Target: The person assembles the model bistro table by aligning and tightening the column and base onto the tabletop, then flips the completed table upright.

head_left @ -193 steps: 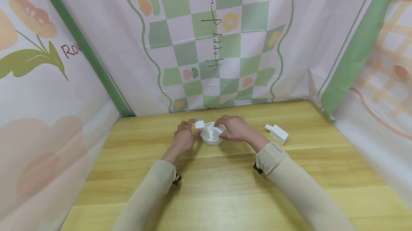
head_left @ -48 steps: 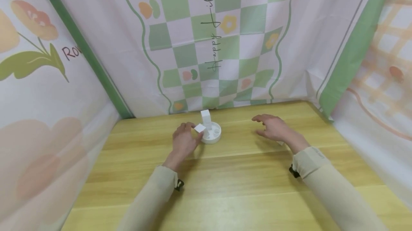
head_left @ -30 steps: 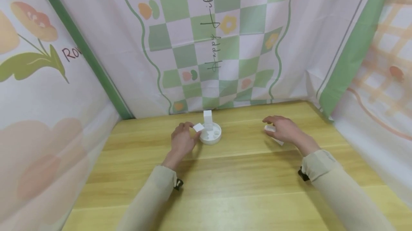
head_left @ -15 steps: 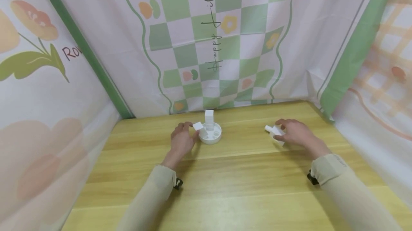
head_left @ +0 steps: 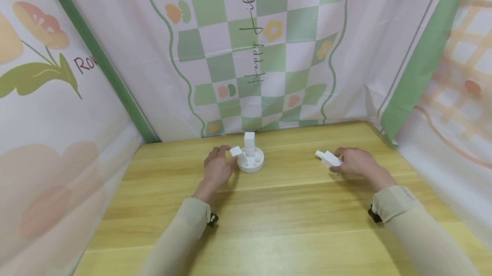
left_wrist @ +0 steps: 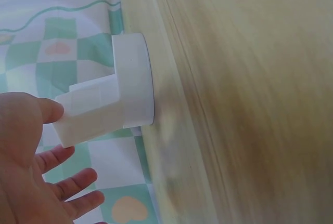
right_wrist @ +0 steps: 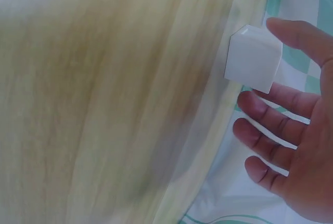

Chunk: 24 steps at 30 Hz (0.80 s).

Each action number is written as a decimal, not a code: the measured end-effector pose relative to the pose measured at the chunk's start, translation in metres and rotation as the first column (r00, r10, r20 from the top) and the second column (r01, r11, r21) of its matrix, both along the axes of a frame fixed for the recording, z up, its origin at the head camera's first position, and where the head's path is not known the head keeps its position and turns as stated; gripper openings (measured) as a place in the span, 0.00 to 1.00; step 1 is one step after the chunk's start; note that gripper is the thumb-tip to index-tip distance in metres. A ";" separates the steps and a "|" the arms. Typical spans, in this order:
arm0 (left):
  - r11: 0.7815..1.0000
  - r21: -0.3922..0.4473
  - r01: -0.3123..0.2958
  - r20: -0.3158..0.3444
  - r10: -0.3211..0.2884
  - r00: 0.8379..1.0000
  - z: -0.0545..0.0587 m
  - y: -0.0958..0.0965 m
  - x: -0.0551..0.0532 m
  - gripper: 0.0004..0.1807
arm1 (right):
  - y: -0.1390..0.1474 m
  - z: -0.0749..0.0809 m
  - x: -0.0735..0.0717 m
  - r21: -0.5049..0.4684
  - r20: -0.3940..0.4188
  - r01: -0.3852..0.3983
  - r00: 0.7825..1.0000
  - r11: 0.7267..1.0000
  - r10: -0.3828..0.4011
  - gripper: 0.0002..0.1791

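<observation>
My left hand pinches the top of a white rectangular block between thumb and forefinger. This block leans left, its lower end inside a round white base with a raised rim and round sockets. In the left wrist view, thumb and forefinger sit at the end of the block, the other fingers spread. Another white block stands upright in the base, untouched. Over at the right, my right hand pinches the wide end of a white block with a narrow neck, its neck pointing left.
Everything is on a wooden table. A printed curtain with green checks hangs close behind its back edge, and further patterned cloth hangs at both sides.
My right hand has let go of the upright block in the base, moved right and taken hold of the necked block. The left hand stays at its leaning block.
</observation>
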<state>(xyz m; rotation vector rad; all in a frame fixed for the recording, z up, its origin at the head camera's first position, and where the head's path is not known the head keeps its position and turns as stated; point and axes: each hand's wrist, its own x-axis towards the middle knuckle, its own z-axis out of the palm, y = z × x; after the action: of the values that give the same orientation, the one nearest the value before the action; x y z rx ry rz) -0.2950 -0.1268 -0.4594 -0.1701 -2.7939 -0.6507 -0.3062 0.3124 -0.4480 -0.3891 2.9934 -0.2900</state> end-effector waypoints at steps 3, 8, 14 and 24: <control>1.000 0.005 -0.002 0.017 0.002 1.000 0.001 0.000 0.000 0.26 | 0.001 0.000 0.002 0.008 0.027 0.013 1.000 1.000 -0.013 0.33; 1.000 0.008 -0.004 0.015 0.004 1.000 0.002 0.001 -0.001 0.26 | 0.002 -0.002 0.004 0.002 0.042 0.030 0.999 1.000 -0.030 0.26; 1.000 -0.003 -0.002 0.007 0.002 1.000 0.002 0.002 0.000 0.26 | 0.003 -0.002 0.006 -0.029 0.014 0.034 0.999 0.999 -0.033 0.20; 1.000 -0.029 -0.006 -0.023 0.005 1.000 -0.002 0.001 0.000 0.26 | 0.003 -0.005 0.001 -0.104 -0.074 0.044 0.996 0.994 -0.052 0.25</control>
<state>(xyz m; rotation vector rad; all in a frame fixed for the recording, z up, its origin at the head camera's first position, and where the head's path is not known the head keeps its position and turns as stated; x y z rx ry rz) -0.2946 -0.1255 -0.4609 -0.1746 -2.7822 -0.6032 -0.3055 0.3155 -0.4529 -0.3452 3.0746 -0.4449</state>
